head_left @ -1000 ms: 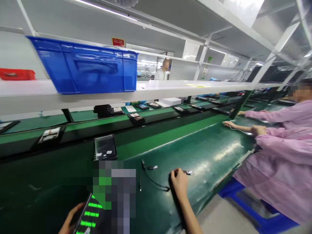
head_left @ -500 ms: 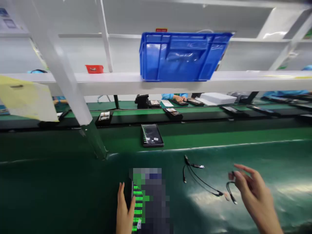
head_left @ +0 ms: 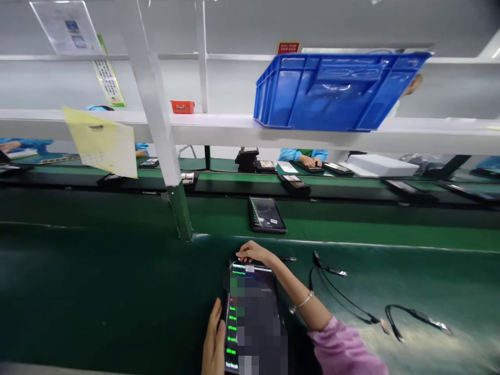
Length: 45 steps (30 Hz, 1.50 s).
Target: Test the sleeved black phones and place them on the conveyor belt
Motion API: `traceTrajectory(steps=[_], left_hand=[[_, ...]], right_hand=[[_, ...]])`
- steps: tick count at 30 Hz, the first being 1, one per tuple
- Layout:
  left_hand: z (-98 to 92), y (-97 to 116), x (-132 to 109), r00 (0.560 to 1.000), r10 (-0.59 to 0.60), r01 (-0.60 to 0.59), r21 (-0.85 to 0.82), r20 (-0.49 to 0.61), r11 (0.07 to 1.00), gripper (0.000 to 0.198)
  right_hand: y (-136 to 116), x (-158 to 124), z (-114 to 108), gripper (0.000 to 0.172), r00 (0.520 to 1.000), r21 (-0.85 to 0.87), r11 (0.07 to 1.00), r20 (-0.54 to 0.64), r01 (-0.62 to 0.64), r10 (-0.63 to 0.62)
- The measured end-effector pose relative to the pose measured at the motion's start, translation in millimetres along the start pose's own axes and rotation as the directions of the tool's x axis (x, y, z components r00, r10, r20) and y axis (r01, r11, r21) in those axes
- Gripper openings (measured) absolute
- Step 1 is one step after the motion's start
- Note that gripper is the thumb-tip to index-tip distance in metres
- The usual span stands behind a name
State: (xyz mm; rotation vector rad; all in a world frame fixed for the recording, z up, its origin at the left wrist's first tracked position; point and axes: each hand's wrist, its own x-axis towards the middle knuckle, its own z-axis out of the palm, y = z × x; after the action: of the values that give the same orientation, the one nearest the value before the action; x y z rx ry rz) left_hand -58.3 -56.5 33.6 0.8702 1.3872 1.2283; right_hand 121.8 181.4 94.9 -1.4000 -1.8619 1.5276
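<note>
A black tablet (head_left: 260,323) with green lines of text on its lit screen lies on the green bench, part of the screen blurred out. My left hand (head_left: 214,338) grips its left edge, thumb towards the screen. At the tablet's top edge, my right hand (head_left: 253,252) has its fingers pinched together; whatever is between them is too small to make out. A metal-ended plug (head_left: 288,259) shows just behind my right wrist. To the right lie a branched black cable (head_left: 344,294) and a short black cable (head_left: 416,314).
Another tablet (head_left: 267,214) lies farther back. Beyond it, a dark conveyor strip (head_left: 230,188) carries several devices. A white post (head_left: 156,104) rises at left beside a hanging yellow sheet (head_left: 101,140). Overhead, a blue crate (head_left: 336,94) sits on the shelf. Across, a co-worker's hands (head_left: 311,160) handle a device.
My right hand has moved left from beside the short cable to the tablet's top edge. My left hand stays at the tablet's left side. The view has turned left.
</note>
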Motion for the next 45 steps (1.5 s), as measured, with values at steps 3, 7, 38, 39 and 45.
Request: traceTrajectory(steps=[3, 7, 38, 39, 45], left_hand=[[8.1, 8, -6, 0.998, 0.028, -0.028, -0.004, -0.064, 1.0, 0.067], [11.9, 12, -8, 0.988, 0.077, -0.075, 0.017, -0.131, 0.997, 0.064], [-17.7, 8, -12, 0.897, 0.329, -0.329, -0.049, 0.294, 0.943, 0.072], [-18.1, 8, -12, 0.897, 0.32, -0.311, -0.078, 0.304, 0.947, 0.07], [-18.8, 3, -6, 0.921, 0.341, -0.327, -0.102, 0.186, 0.939, 0.061]], right_hand=[[4, 5, -2, 0.027, 0.999, 0.009, 1.0, 0.03, -0.01, 0.009], [9, 6, -6, 0.03, 0.998, 0.036, 0.999, 0.049, -0.028, 0.026], [41, -84, -8, 0.025, 0.758, -0.394, 0.918, -0.585, 0.044, -0.287], [47, -99, -14, 0.027, 0.732, -0.393, 0.918, -0.609, 0.056, -0.306], [94, -182, -19, 0.046, 0.677, -0.362, 0.928, -0.663, 0.084, -0.32]])
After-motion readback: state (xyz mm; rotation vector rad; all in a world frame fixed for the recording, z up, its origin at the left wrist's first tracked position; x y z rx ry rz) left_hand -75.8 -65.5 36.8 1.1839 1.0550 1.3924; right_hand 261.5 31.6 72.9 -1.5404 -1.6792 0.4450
